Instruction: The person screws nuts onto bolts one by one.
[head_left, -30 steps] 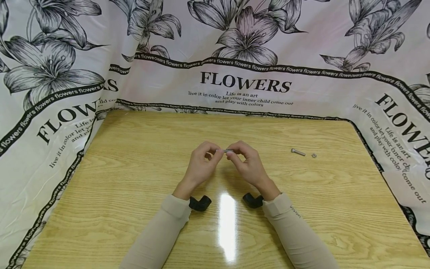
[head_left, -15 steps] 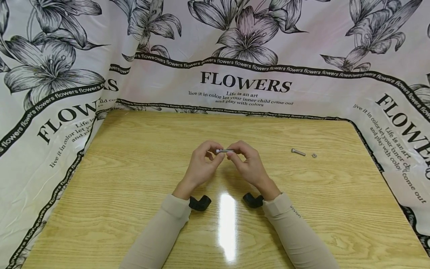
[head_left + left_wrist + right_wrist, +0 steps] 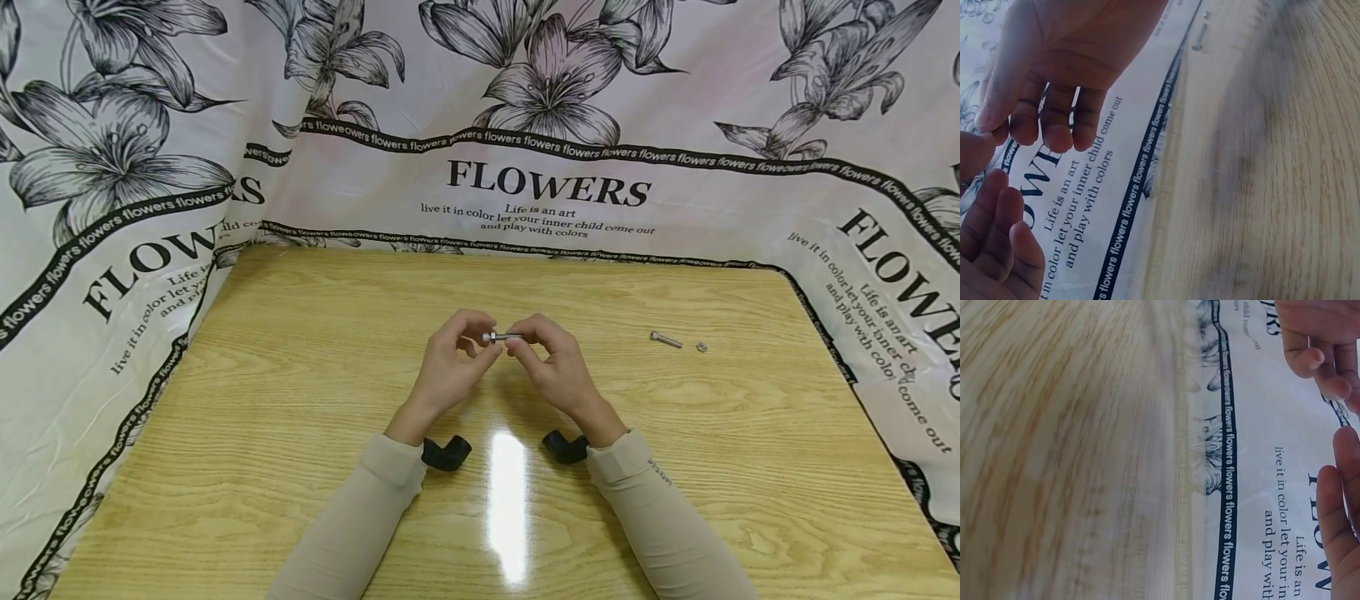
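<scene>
In the head view a silver bolt [image 3: 508,337] lies level between the hands, its head toward the left. A small nut [image 3: 492,337] sits on it close to the head. My right hand [image 3: 558,367] pinches the bolt's far end between thumb and index finger. The curled thumb and index finger of my left hand [image 3: 453,362] flank the nut from below and above. In the left wrist view the right hand [image 3: 1063,81] is at the top; the left hand's fingers [image 3: 997,231] are below. The bolt is mostly hidden in both wrist views.
A second bolt [image 3: 666,339] and a loose nut [image 3: 702,347] lie on the wooden table [image 3: 337,350] to the right. Black wrist mounts [image 3: 447,454] stick out below both cuffs. A flower-print cloth [image 3: 555,200] hangs behind and at both sides.
The left thumb and index finger have spread apart, uncovering the bolt's head and then the nut. The left index finger has risen slightly. The right hand has stayed in place.
</scene>
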### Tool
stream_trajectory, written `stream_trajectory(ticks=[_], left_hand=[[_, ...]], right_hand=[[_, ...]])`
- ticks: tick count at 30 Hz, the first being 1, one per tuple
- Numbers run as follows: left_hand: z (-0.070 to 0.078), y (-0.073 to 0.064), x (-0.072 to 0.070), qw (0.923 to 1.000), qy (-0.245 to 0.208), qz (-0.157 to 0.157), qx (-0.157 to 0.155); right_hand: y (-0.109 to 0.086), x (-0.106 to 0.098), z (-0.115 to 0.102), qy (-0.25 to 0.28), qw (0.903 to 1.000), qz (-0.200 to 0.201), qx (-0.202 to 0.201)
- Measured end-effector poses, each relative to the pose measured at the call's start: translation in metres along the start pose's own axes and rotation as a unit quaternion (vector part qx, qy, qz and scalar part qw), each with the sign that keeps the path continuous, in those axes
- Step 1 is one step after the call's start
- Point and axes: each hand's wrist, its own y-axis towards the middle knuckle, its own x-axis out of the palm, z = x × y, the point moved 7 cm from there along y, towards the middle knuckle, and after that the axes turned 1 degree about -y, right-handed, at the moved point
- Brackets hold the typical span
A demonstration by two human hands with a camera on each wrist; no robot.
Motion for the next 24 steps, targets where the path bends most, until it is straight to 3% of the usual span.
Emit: stream_trajectory(ticks=[4,14,24], left_hand=[[0.0019,-0.0001,0.0006,1.0,0.002,-0.001,0.006],[-0.0052,-0.0017,0.0005,0.9982,0.031,-0.008,-0.05],[0.0025,-0.0002,-0.0012,1.0,-0.007,0.003,-0.001]], right_hand=[[-0.0001,0.0001,-0.0001,0.003,1.0,-0.002,0.0],[-0.0006,0.0009,0.0004,0.002,1.0,-0.003,-0.007],[0.0,0.0004,-0.0002,-0.002,1.0,0.001,-0.003]])
